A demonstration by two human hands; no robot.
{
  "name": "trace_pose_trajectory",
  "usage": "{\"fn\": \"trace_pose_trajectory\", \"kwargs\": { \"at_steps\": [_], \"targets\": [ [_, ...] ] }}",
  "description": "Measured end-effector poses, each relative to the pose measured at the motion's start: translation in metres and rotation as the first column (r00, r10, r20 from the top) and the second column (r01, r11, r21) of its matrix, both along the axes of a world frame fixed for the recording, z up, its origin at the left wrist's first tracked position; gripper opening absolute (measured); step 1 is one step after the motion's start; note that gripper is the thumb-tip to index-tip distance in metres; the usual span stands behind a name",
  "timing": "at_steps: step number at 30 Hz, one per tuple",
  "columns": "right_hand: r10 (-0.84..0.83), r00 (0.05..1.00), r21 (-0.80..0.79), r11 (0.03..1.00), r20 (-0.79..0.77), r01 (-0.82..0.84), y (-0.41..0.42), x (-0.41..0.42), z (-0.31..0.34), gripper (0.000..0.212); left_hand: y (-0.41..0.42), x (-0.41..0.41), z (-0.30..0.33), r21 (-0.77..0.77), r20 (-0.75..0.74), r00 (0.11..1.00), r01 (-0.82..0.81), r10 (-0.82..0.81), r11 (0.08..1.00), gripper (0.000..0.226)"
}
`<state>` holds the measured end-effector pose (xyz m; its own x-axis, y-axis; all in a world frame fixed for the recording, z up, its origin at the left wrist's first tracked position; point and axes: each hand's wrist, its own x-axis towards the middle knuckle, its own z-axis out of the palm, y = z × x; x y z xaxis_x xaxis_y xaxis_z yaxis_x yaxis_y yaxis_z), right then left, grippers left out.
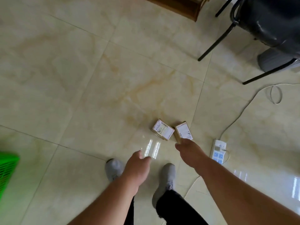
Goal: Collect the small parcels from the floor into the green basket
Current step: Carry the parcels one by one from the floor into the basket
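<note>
Well, the green basket (7,171) sits at the far left edge; the left hand (138,166) hangs empty, fingers loosely curled; two small parcels (163,132) (183,132) lie side by side on the floor (81,78) — the right hand (189,150) reaches the right one, its grip hidden.

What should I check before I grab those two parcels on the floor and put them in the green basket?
1. Both parcels in sight: left parcel and right parcel lie side by side on the tiles. Ok.
2. Right hand at the right parcel: cannot tell if it is touching.
3. Left hand free: holds nothing. Ok.
4. Green basket within reach: only a blurred corner shows at far left. Cannot tell.
5. Power strip and its cable lie just right of the parcels. Not ok; mind them.
</note>
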<state>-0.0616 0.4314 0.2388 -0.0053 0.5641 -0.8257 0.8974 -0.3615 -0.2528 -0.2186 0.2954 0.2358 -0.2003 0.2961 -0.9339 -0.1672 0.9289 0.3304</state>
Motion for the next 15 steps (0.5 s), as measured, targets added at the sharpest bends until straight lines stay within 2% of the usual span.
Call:
{"fn": "trace_pose_trajectory", "kwargs": {
  "at_steps": [1, 3, 5, 7, 8, 15],
  "targets": [
    [0.007, 1.0, -0.008, 1.0, -0.005, -0.007, 0.008, -0.002, -0.005, 0.008, 0.006, 0.001, 0.0, -0.003, -0.025, 1.0, 0.003, -0.003, 1.0, 0.004],
    [0.038, 0.999, -0.029, 0.999, -0.022, -0.039, 0.025, -0.005, -0.019, 0.016, 0.019, 0.003, -0.011, -0.028, -0.038, 0.999, -0.024, 0.023, 0.999, 0.024],
    [0.09, 0.995, -0.037, 0.995, -0.03, -0.092, 0.042, -0.006, -0.034, 0.014, 0.029, 0.007, -0.022, -0.035, -0.04, 0.999, -0.039, 0.037, 0.999, 0.003],
    [0.17, 0.984, -0.057, 0.983, -0.046, -0.172, 0.055, -0.006, -0.051, 0.007, 0.04, 0.013, -0.035, -0.057, -0.036, 0.994, -0.102, 0.1, 0.993, 0.05],
    [0.198, 0.978, -0.068, 0.977, -0.058, -0.202, 0.061, -0.005, -0.061, 0.009, 0.044, 0.016, -0.045, -0.074, -0.043, 0.992, -0.124, 0.122, 0.989, 0.059],
    [0.318, 0.948, -0.169, 0.933, -0.016, -0.316, 0.102, 0.007, -0.135, 0.015, 0.092, 0.052, -0.113, -0.103, -0.036, 0.965, -0.264, 0.261, 0.959, 0.064]
  ]
}}
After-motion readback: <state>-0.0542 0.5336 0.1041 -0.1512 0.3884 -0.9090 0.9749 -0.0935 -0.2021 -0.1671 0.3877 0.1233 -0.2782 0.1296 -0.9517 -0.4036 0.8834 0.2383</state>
